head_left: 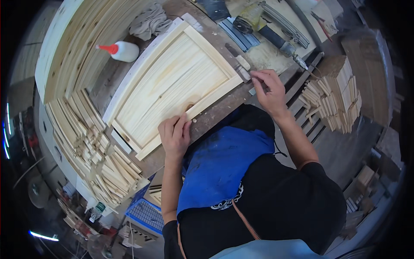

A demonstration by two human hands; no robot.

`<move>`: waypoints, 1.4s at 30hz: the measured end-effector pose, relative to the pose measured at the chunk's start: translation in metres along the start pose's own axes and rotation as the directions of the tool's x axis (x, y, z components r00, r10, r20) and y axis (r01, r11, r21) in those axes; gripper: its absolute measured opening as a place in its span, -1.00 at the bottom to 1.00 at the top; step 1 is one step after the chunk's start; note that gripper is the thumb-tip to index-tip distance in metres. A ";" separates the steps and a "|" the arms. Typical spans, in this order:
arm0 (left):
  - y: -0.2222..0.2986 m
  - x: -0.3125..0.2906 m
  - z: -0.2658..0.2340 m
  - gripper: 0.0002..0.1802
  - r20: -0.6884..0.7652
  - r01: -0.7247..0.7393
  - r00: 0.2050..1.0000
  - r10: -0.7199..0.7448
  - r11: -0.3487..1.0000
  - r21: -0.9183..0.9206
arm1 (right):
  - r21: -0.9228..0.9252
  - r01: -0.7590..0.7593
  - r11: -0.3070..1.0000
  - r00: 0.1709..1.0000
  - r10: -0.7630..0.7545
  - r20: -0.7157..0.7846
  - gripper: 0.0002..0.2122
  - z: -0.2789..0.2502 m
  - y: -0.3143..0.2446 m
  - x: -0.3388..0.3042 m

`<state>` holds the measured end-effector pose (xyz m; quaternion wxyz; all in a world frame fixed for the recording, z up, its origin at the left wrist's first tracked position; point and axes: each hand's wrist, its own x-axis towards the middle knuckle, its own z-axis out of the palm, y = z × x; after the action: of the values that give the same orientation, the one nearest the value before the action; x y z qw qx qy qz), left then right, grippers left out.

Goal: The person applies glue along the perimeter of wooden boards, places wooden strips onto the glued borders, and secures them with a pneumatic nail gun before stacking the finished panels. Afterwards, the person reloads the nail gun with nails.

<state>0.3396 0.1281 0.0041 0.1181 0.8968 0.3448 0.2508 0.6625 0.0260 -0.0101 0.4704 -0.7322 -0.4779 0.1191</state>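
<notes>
A framed pale wooden panel (166,88), with one curved long side, lies at a slant on the workbench. My left hand (174,136) is closed at its near rail, bent fingertips on the wood beside a dark knot and the thumb by the edge. Past the panel's right corner is my right hand (270,91), its fingers curled and thumb tip close to the index fingertip. Anything in that pinch is too small to make out. Small wooden blocks (243,63) lie just beyond those fingertips.
Curved boards (77,47) and thin wood strips (103,159) are piled on the left. A white glue bottle (126,51) with a red nozzle and a crumpled cloth (149,21) lie behind the panel. A nail gun (267,32) lies far right, above a strip bundle (334,101).
</notes>
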 end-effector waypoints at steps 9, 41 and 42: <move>0.016 0.038 0.049 -0.61 0.011 -0.033 0.999 0.034 0.998 -0.052 | -0.200 0.072 0.977 0.993 -0.089 -0.080 -0.72 -0.040 0.037 0.049; -0.055 -0.016 -0.011 -0.62 -0.053 0.006 0.999 -0.014 0.989 -0.148 | -0.221 -0.211 0.952 0.709 0.305 0.636 -0.81 0.039 -0.116 0.203; -0.054 -0.018 -0.011 -0.62 -0.052 -0.003 0.999 -0.005 0.988 -0.152 | -0.264 -0.205 0.942 0.698 0.330 0.635 -0.80 0.048 -0.120 0.204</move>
<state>0.2916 0.1564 -0.0138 0.1773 0.8781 0.3282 0.2997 0.6672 0.2318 0.1166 0.1787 -0.7394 -0.5112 0.4001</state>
